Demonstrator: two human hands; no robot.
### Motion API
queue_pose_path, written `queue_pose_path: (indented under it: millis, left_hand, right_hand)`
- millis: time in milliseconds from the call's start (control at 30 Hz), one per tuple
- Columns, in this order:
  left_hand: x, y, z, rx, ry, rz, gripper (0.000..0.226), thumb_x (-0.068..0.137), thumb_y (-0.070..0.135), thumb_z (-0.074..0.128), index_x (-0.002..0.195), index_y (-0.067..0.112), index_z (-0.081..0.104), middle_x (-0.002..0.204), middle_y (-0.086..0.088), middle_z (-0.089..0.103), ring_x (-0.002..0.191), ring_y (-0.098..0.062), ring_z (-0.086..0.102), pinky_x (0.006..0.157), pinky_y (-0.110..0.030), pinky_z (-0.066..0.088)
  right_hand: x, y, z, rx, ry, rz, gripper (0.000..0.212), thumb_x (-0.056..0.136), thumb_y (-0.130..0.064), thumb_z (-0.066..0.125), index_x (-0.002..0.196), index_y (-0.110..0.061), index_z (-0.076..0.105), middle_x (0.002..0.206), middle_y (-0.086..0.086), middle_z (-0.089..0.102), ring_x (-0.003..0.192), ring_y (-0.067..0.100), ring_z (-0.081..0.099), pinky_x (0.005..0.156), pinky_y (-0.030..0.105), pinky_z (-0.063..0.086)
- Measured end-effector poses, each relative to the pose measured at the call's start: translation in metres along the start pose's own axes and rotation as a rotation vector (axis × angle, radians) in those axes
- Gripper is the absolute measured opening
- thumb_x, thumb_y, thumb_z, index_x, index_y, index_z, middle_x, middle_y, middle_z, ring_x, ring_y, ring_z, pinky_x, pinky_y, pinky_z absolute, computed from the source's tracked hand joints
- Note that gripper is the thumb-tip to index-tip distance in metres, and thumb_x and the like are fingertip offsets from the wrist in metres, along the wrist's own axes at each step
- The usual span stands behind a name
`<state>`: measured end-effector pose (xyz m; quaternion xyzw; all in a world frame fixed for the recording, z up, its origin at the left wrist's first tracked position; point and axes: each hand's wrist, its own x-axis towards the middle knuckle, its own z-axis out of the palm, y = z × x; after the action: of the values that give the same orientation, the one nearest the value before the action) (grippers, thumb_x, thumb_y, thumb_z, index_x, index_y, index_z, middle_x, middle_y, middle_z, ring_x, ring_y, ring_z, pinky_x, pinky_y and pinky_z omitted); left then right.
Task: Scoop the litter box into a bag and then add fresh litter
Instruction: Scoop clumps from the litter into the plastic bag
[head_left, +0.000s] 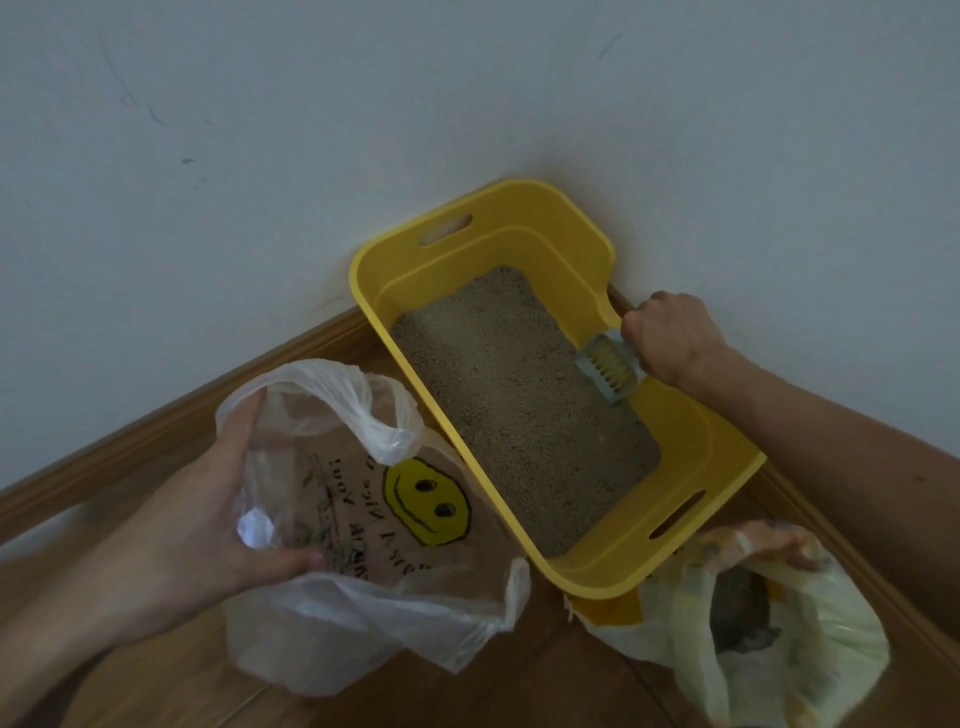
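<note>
A yellow litter box stands in the room's corner, its floor covered with brown-grey litter. My right hand grips the handle of a pale blue slotted scoop, held over the box's right rim with its head just above the litter. My left hand holds open the mouth of a clear plastic bag printed with a yellow smiley face, lying on the floor left of the box. The fingers are inside the bag's opening, the thumb along its near edge.
A second, yellowish bag with grey litter inside sits on the wooden floor at the box's near right corner. White walls and a wooden skirting board close in the corner behind the box.
</note>
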<state>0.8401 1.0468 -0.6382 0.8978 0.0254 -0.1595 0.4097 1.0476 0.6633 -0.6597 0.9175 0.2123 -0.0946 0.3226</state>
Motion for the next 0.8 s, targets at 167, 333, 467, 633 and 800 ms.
queue_pose_path:
  millis: [167, 333, 467, 633, 800]
  left_hand:
    - [-0.002, 0.003, -0.001, -0.005, -0.003, -0.011, 0.131, 0.05, 0.04, 0.093, 0.14, 0.062, 0.0, 0.136, 0.014, 0.048, 0.121, -0.009, 0.05, 0.097, -0.033, 0.045]
    - [-0.003, 0.01, -0.001, 0.003, 0.01, -0.009, 0.127, 0.054, 0.029, 0.093, 0.135, 0.06, 0.0, 0.136, 0.012, 0.046, 0.122, -0.012, 0.048, 0.099, -0.034, 0.043]
    - [-0.004, 0.019, 0.0, -0.001, 0.012, -0.007, 0.123, 0.054, 0.025, 0.093, 0.13, 0.061, 0.003, 0.131, 0.012, 0.047, 0.118, -0.011, 0.049, 0.095, -0.032, 0.043]
    - [-0.01, 0.02, -0.001, -0.011, 0.027, -0.002, 0.12, 0.054, 0.022, 0.092, 0.128, 0.06, 0.006, 0.124, 0.02, 0.046, 0.114, -0.008, 0.048, 0.09, -0.026, 0.041]
    - [-0.01, 0.02, 0.0, -0.009, 0.038, 0.0, 0.115, 0.053, 0.02, 0.093, 0.126, 0.061, 0.014, 0.115, 0.032, 0.045, 0.104, -0.001, 0.05, 0.082, -0.017, 0.041]
  right_hand:
    - [0.011, 0.008, 0.015, 0.204, -0.031, 0.003, 0.024, 0.088, -0.029, 0.065, 0.111, -0.024, 0.069, 0.1, 0.004, 0.069, 0.094, 0.024, 0.063, 0.069, 0.031, 0.048]
    - [0.017, 0.01, 0.018, 0.473, -0.134, -0.071, 0.032, 0.086, -0.032, 0.071, 0.117, -0.028, 0.07, 0.112, -0.002, 0.069, 0.103, 0.021, 0.061, 0.073, 0.028, 0.044]
    - [0.021, -0.012, 0.021, 0.639, -0.214, -0.162, 0.03, 0.085, -0.034, 0.071, 0.115, -0.03, 0.071, 0.11, -0.007, 0.069, 0.101, 0.016, 0.059, 0.084, 0.032, 0.049]
    - [0.026, -0.038, 0.028, 0.786, -0.235, -0.203, 0.029, 0.086, -0.028, 0.07, 0.115, -0.03, 0.07, 0.106, -0.007, 0.068, 0.097, 0.014, 0.057, 0.08, 0.03, 0.044]
    - [0.026, -0.051, 0.036, 0.846, -0.239, -0.217, 0.031, 0.087, -0.028, 0.068, 0.118, -0.027, 0.069, 0.111, -0.007, 0.068, 0.098, 0.012, 0.057, 0.081, 0.029, 0.046]
